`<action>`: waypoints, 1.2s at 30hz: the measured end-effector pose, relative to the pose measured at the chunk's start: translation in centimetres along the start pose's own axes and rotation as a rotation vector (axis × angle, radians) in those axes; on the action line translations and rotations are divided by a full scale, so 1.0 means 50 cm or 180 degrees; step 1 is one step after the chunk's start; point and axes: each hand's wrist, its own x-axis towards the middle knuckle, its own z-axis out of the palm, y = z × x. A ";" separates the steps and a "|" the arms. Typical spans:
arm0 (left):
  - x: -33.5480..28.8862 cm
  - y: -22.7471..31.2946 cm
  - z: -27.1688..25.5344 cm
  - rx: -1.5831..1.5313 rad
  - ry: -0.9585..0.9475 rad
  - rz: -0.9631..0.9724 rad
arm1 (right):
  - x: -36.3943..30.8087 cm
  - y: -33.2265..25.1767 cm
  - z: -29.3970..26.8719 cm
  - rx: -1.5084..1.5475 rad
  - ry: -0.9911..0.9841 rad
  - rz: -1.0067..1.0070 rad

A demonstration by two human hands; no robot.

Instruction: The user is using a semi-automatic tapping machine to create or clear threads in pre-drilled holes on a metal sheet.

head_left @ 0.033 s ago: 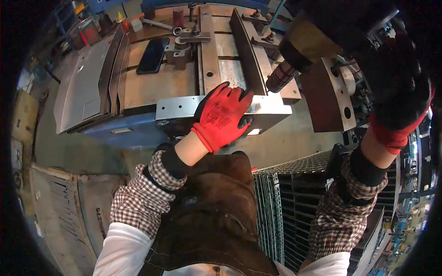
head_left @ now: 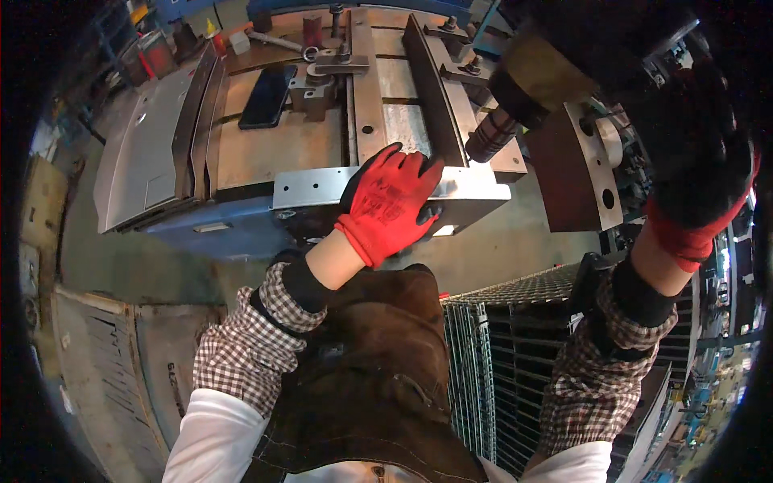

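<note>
My left hand (head_left: pixel 392 201), in a red glove with black fingertips, is closed over a shiny metal strip with small holes (head_left: pixel 302 187). The strip lies along the front edge of a slotted machine table (head_left: pixel 270 157). Its thumb rests on the near side and its fingers bend over the far side. Just right of that hand, a drill chuck (head_left: pixel 493 133) points down beside a long steel bar (head_left: pixel 435 88). My right hand (head_left: pixel 699 181), gloved alike, is raised at the dark machine head (head_left: pixel 596 48). Its fingers look closed, but shadow hides what they hold.
A black phone (head_left: pixel 267 98) lies on the table by a clamp block (head_left: pixel 312 98). Bent sheet-metal parts (head_left: pixel 149 149) are stacked at the left. Behind lies a wrench (head_left: pixel 278 42). A block with holes (head_left: pixel 573 169) hangs at the right, above a wire rack (head_left: pixel 515 346).
</note>
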 end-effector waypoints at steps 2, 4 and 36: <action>0.005 0.007 -0.002 -0.0004 -0.0018 0.0015 | -0.002 -0.016 -0.001 -0.0036 -0.0015 -0.0009; -0.001 0.000 -0.003 0.0079 -0.0066 -0.0034 | -0.009 0.001 0.002 0.0055 -0.0035 0.0017; -0.005 -0.005 0.001 0.0229 -0.0164 -0.0032 | -0.062 -0.021 0.052 -0.0440 0.0227 0.0395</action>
